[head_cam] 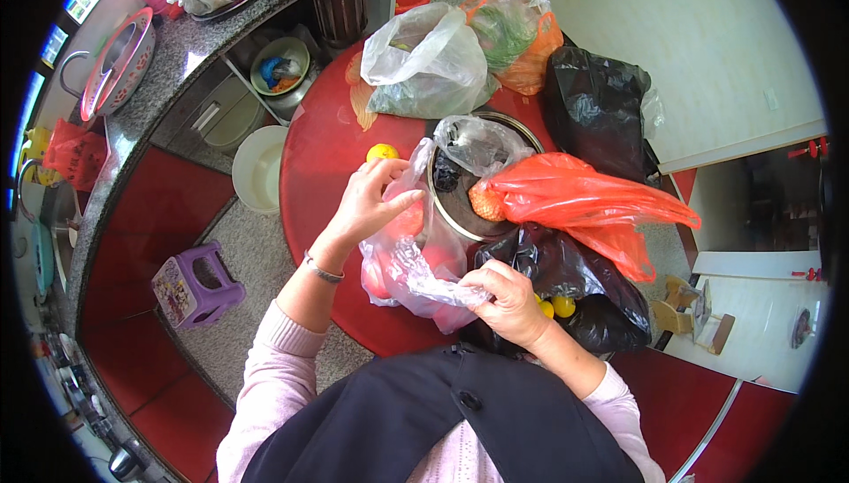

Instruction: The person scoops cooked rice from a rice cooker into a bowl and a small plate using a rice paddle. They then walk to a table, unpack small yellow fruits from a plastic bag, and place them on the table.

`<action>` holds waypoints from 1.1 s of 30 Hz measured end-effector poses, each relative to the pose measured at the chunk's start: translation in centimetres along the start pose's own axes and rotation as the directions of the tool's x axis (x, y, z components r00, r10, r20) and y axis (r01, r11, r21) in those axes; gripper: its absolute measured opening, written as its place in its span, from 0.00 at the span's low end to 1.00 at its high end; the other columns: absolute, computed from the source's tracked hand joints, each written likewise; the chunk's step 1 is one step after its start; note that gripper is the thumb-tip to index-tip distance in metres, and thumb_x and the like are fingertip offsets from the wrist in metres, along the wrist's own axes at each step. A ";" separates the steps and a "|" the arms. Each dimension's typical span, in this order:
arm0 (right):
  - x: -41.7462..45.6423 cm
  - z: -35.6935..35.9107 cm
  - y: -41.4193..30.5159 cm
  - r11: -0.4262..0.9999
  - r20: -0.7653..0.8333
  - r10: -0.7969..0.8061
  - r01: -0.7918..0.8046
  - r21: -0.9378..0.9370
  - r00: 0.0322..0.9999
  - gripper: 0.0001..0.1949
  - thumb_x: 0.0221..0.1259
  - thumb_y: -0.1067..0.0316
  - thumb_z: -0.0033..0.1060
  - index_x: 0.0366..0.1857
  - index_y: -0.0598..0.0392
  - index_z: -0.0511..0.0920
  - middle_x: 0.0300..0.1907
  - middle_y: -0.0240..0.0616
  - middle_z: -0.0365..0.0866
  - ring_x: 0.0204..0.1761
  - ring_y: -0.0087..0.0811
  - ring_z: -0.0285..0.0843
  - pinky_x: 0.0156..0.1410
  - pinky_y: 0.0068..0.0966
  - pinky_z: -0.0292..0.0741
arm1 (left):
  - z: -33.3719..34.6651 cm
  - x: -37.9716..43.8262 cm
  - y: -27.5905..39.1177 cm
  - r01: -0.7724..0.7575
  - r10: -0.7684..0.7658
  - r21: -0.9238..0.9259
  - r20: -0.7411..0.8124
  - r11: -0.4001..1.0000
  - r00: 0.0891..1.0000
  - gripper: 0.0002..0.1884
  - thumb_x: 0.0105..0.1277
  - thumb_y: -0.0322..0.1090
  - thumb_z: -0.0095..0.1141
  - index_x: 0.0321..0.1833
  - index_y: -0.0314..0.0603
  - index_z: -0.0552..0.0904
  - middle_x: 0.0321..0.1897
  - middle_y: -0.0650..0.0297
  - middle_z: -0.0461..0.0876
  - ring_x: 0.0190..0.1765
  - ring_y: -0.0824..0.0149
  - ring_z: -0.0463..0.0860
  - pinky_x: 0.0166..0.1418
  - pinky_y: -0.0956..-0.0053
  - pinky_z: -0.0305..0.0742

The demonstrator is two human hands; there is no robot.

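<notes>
On the round red table (318, 171) lies a thin clear plastic bag (431, 277) with red round fruits inside. My right hand (511, 300) pinches the bag's bunched edge. My left hand (371, 201) is at its other side, thumb and fingers spread around the upper part; whether it grips the film, I cannot tell. A yellow citrus fruit (383, 152) sits just beyond my left fingers. Right of the bag, a red plastic bag (570, 191) lies partly on a round metal-rimmed tray (457, 221), beside a small clear bag (481, 144). Yellow fruits (564, 306) show in a black plastic bag (603, 317) near my right hand.
A white plastic bag (428, 65), an orange bag with greens (524, 38) and a black bag (597, 111) stand along the table's far side. Left are a white bucket (257, 168), a purple stool (199, 284) and a granite counter (169, 45) holding a colander (119, 65).
</notes>
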State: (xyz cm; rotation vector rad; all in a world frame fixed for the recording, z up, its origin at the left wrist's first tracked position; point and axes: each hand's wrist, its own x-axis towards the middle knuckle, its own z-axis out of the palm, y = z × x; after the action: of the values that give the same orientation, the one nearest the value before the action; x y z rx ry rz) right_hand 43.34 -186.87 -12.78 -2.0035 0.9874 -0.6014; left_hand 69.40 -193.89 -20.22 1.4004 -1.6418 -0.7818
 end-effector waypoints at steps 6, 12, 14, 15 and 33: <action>-1.5 -0.3 -1.6 0.990 0.119 -0.136 0.132 0.044 0.983 0.16 0.47 0.75 0.69 0.42 0.51 0.81 0.33 0.38 0.77 0.35 0.41 0.81 0.40 0.34 0.78 | 3.6 0.7 0.2 0.103 -0.062 0.201 -0.201 0.974 0.978 0.24 0.58 0.44 0.70 0.54 0.41 0.80 0.44 0.56 0.81 0.53 0.55 0.79 0.53 0.60 0.77; -3.8 -0.3 -2.3 0.966 0.157 -0.256 0.257 0.018 0.954 0.16 0.48 0.75 0.70 0.44 0.52 0.81 0.33 0.38 0.76 0.33 0.41 0.80 0.38 0.34 0.78 | 4.8 2.1 0.4 0.233 -0.198 0.314 -0.138 0.920 0.970 0.15 0.62 0.43 0.62 0.45 0.41 0.81 0.38 0.55 0.83 0.44 0.47 0.81 0.48 0.58 0.77; -4.4 -0.9 -3.2 0.967 0.082 -0.254 0.254 0.011 0.964 0.12 0.51 0.73 0.70 0.40 0.53 0.82 0.33 0.37 0.75 0.33 0.40 0.79 0.39 0.33 0.77 | 4.6 1.2 0.6 0.264 -0.237 0.128 -0.194 0.956 0.952 0.11 0.66 0.37 0.55 0.36 0.33 0.79 0.30 0.44 0.81 0.39 0.44 0.82 0.44 0.55 0.75; -4.9 -1.1 -3.3 0.981 0.043 -0.194 0.193 0.020 0.980 0.08 0.54 0.71 0.71 0.37 0.54 0.82 0.35 0.37 0.75 0.35 0.38 0.79 0.41 0.32 0.77 | 4.3 0.5 0.8 0.250 -0.246 -0.008 -0.228 0.968 0.942 0.12 0.68 0.38 0.54 0.36 0.32 0.78 0.31 0.43 0.80 0.37 0.44 0.82 0.42 0.56 0.75; -12.6 -0.8 -5.0 0.984 -0.249 -0.058 0.096 0.147 0.967 0.03 0.61 0.68 0.65 0.34 0.51 0.80 0.32 0.39 0.78 0.37 0.43 0.80 0.43 0.35 0.76 | 3.9 -15.5 17.9 0.315 -0.127 -0.228 0.590 0.921 0.797 0.08 0.65 0.29 0.67 0.42 0.38 0.80 0.30 0.68 0.81 0.35 0.76 0.79 0.39 0.77 0.76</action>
State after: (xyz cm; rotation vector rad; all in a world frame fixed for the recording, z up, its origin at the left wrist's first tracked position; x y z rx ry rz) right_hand 37.56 -175.17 -9.01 -1.8643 0.9749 -0.9577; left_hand 58.22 -175.51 -9.62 1.2018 -1.6822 -1.6595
